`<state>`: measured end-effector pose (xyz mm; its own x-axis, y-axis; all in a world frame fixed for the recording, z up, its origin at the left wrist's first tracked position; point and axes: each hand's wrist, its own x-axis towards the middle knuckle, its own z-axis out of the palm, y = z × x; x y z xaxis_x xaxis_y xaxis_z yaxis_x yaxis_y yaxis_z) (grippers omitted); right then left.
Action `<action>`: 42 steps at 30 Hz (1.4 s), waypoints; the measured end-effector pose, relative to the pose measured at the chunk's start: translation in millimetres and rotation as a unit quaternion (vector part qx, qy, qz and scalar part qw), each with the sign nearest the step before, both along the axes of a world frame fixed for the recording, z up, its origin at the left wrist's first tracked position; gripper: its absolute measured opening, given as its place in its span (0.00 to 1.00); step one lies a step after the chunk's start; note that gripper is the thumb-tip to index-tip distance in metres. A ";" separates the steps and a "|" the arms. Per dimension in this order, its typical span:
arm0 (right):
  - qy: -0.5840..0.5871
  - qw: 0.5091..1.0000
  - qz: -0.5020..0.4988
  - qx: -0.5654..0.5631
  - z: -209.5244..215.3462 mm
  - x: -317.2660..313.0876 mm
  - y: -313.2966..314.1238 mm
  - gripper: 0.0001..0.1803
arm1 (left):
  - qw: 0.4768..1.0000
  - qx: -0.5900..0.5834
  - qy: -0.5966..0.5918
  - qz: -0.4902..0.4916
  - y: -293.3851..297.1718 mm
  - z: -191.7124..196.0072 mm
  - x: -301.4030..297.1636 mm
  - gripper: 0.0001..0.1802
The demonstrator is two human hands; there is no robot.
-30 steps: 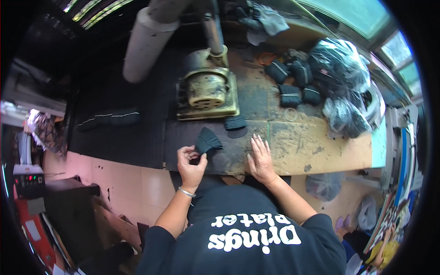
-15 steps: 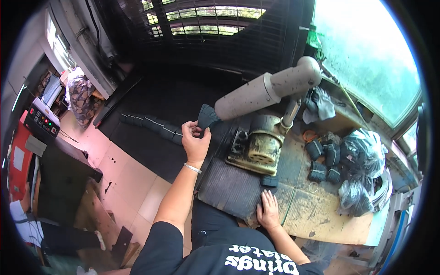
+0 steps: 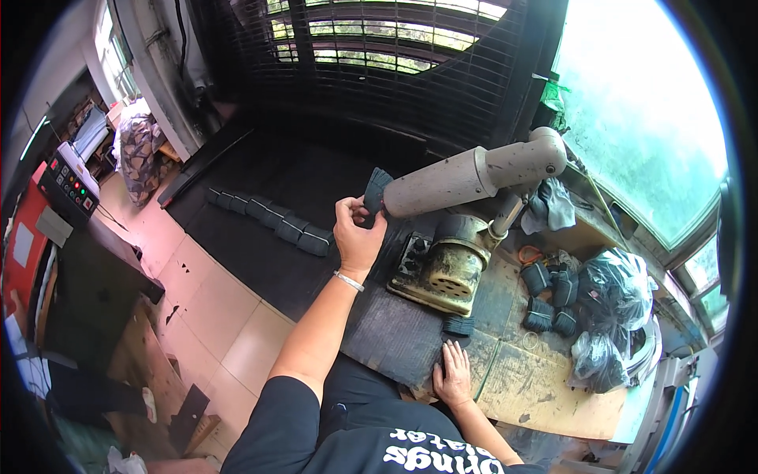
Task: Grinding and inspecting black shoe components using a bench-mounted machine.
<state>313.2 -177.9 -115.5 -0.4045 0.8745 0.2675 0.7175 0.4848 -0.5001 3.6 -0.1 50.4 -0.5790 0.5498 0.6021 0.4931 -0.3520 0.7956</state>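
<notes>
My left hand [image 3: 359, 237] is closed on a fanned stack of thin dark pieces [image 3: 377, 189], pinched between thumb and fingers. The stack's side meets the end of a grey cylindrical machine head [image 3: 438, 186]; the exact contact is hidden. My right hand [image 3: 453, 378] lies flat on the worn board of the bench [image 3: 395, 336], fingers stretched out, holding nothing. Just beyond its fingertips is a small pile of dark pieces [image 3: 458, 325], beside the base of the machine's dusty motor [image 3: 454, 272].
A row of tied dark bundles [image 3: 292, 229] lies on the black surface at left. More bundles [image 3: 538, 314] sit at right beside filled plastic bags [image 3: 616, 288]. A grey cloth [image 3: 550, 205] is behind the motor. A control box [image 3: 69, 183] stands far left.
The view has shifted slightly. In my left hand the stack has turned to a more upright, narrower angle against the machine head. My right hand stays flat on the bench.
</notes>
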 end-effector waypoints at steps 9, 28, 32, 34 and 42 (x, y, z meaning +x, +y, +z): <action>-0.011 1.000 0.000 -0.004 -1.5 0.2 -1.8 0.33 | 0.999 0.028 -0.015 -0.002 -9.2 -7.0 -3.2 0.22; -0.018 1.000 -0.002 0.003 0.1 -2.1 -2.0 0.32 | 0.995 0.067 -0.068 -0.005 -26.2 -6.0 -13.8 0.23; -0.023 1.000 -0.003 0.003 -1.7 -1.5 -2.3 0.32 | 0.994 0.072 -0.082 0.000 -28.2 -8.5 -17.0 0.23; -0.024 1.000 -0.002 0.002 -0.9 -2.0 -2.2 0.32 | 0.994 0.071 -0.085 0.002 -29.4 -10.4 -19.0 0.23; -0.026 1.000 -0.003 0.002 -0.8 -2.5 -2.4 0.32 | 0.990 0.083 -0.107 -0.041 -37.7 -13.0 -21.8 0.23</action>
<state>310.7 -180.3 -116.3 -0.4129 0.8757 0.2503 0.7454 0.4828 -0.4596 -18.2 -37.8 37.4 -0.6608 0.5036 0.5566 0.2838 -0.5189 0.8064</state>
